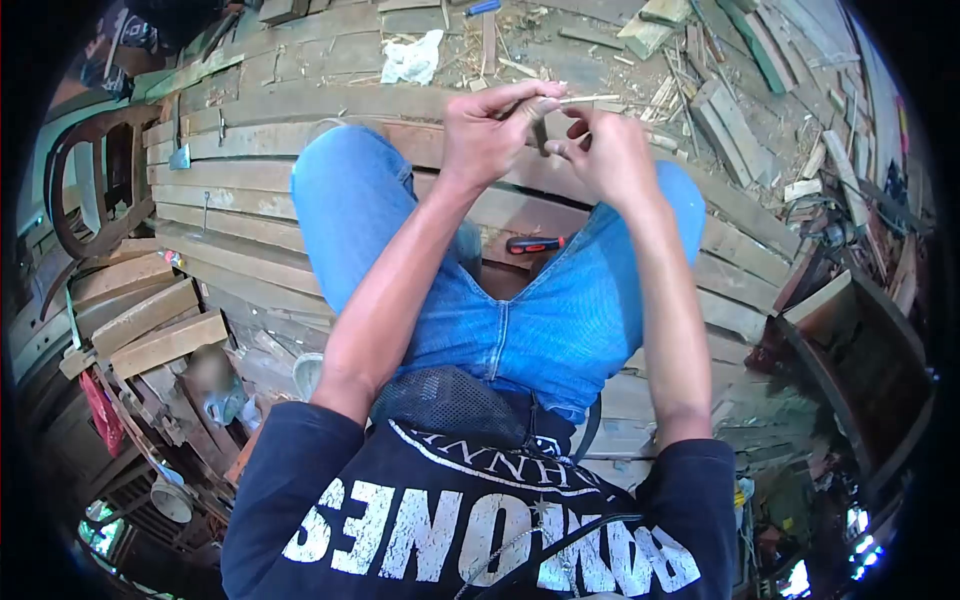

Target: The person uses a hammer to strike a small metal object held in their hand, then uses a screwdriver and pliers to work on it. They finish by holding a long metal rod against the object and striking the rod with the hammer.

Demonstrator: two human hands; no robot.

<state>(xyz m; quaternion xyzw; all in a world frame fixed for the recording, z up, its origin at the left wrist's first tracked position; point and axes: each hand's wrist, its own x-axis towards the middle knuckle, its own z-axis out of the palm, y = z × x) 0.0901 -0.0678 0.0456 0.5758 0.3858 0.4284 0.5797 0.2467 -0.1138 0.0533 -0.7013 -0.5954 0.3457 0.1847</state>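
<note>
My left hand [490, 135] is raised above the plank floor, just beyond my knees. Its thumb and index finger pinch a thin wooden stick [592, 98], whose pale end points right. Close beside it, my right hand [615, 155] has its fingers curled, with the thumb reaching toward the left hand. A narrow dark strip [541, 135] shows between the two hands near the right thumb tip; I cannot make out what it is or whether the right hand grips it. On the planks between my legs lies a screwdriver-like tool with a red and black handle [535, 244].
Wood splinters and offcuts [670, 100] litter the floor ahead and right. A crumpled white cloth [411, 57] lies ahead, with a blue object [484, 6] beyond it. Left are a metal-bladed tool [180, 155], a curved wooden frame [60, 190] and stacked boards [165, 335]. A wooden box [850, 350] stands right.
</note>
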